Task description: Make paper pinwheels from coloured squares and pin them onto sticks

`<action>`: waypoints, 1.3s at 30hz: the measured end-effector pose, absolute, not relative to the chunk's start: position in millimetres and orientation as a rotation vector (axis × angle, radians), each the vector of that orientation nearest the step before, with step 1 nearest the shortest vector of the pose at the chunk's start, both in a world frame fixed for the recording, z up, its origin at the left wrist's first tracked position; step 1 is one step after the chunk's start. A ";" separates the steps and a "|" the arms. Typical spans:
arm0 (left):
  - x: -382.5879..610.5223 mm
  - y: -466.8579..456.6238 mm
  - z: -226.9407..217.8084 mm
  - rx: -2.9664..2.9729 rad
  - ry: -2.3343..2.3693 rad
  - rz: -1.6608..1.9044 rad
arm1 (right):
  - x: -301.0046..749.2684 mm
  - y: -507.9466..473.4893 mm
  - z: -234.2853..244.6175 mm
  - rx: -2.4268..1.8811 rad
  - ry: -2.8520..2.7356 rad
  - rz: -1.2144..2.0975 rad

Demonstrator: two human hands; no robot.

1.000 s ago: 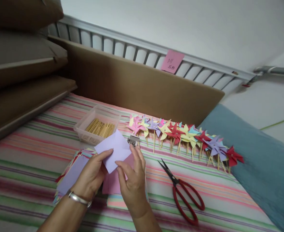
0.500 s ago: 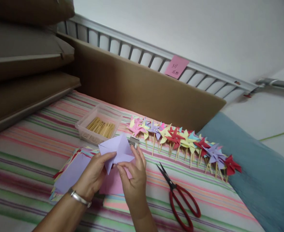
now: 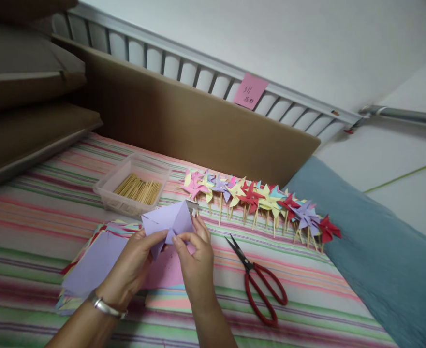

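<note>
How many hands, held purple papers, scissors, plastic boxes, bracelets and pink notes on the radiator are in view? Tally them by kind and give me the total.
Hands: 2 (left hand, right hand)
Held purple paper: 1
Scissors: 1 pair
Plastic box: 1
Bracelet: 1
Pink note: 1
Total: 7

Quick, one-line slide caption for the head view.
Left hand and right hand pinch slit lavender paper near red-handled scissors, a plastic box of wooden sticks, and paper pinwheels on striped cloth.

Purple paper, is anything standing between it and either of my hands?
Nothing visible. The left hand and right hand both grip the purple paper directly. The scissors lie apart to the right; the metal clip shows just beyond the paper.
</note>
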State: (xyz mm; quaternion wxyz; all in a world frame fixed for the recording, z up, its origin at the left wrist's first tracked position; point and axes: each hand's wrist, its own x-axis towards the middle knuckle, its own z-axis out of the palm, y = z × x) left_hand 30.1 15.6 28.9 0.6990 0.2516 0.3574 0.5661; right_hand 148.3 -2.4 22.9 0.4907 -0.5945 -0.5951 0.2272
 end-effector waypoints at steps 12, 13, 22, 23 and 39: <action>31.1 14.7 29.1 0.574 0.803 1.237 | 149.1 4.3 22.8 -1.489 -1.361 0.593; 31.5 14.5 29.3 0.567 0.809 1.237 | 148.8 4.7 22.3 -1.489 -1.362 0.590; 30.3 15.9 28.1 0.549 0.939 1.275 | 149.4 3.4 27.1 -1.487 -1.358 0.630; 28.1 16.6 28.3 0.571 0.963 1.269 | 152.0 3.7 29.7 -1.489 -1.326 0.639; 19.1 17.1 31.6 0.996 1.022 0.749 | 198.0 2.6 58.9 -1.548 -1.445 0.932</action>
